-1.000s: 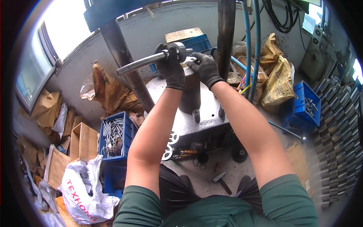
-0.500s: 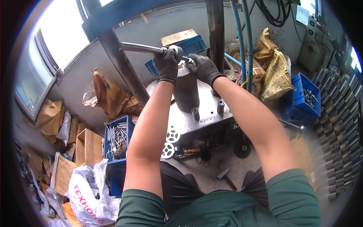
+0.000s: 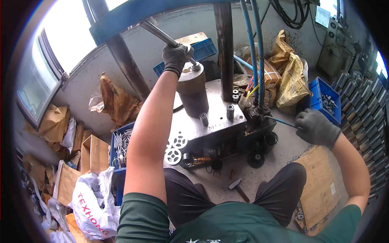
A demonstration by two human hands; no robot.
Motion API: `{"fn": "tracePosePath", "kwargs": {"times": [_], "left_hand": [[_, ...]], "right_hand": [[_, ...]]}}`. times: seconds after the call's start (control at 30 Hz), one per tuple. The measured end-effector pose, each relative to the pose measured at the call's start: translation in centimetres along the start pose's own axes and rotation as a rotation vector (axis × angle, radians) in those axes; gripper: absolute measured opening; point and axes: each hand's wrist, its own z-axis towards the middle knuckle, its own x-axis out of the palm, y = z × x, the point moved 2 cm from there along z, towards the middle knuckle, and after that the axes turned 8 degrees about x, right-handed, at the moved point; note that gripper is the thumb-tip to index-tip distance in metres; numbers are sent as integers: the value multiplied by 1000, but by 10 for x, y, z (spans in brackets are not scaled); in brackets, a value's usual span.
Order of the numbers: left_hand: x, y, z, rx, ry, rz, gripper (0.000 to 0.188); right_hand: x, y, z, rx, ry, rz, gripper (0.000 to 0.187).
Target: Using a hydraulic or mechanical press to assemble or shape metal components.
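My gloved left hand (image 3: 174, 58) is wrapped round a long steel shaft (image 3: 157, 31). The shaft leans up to the left, and its lower end meets the top of a thick grey metal cylinder (image 3: 193, 95). A round collar sits on the shaft beside my fingers. The cylinder stands upright on a steel plate (image 3: 221, 95), with two small sleeves (image 3: 230, 111) near its front edge. On the right, my gloved right hand (image 3: 318, 127) is closed on the end of a thin lever (image 3: 282, 121) that comes from a hose-fed valve block (image 3: 259, 115).
A blue crossbeam (image 3: 154, 15) and dark columns (image 3: 225, 52) frame the plate. Blue hoses (image 3: 259, 60) run down beside the right column. Blue bins of metal parts (image 3: 325, 99) stand at both sides. A hammer (image 3: 239, 189) lies on the floor between my legs.
My right hand has left the shaft and moved down right to the lever. In my left hand the shaft has tilted more steeply, its upper end higher and further right.
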Motion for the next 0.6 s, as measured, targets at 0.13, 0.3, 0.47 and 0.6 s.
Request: {"fn": "tracePosePath", "kwargs": {"times": [0.13,0.3,0.47,0.6], "left_hand": [[3,0,-1,46,15,78,8],[-1,17,14,57,-18,71,5],[3,17,6,-8,-56,-49,6],[-4,32,26,37,-49,34,5]], "right_hand": [[21,-7,-23,77,-118,223,16],[6,-1,23,139,-715,140,9],[-15,-47,100,183,-856,118,16],[-16,-81,145,391,-838,185,29]]}}
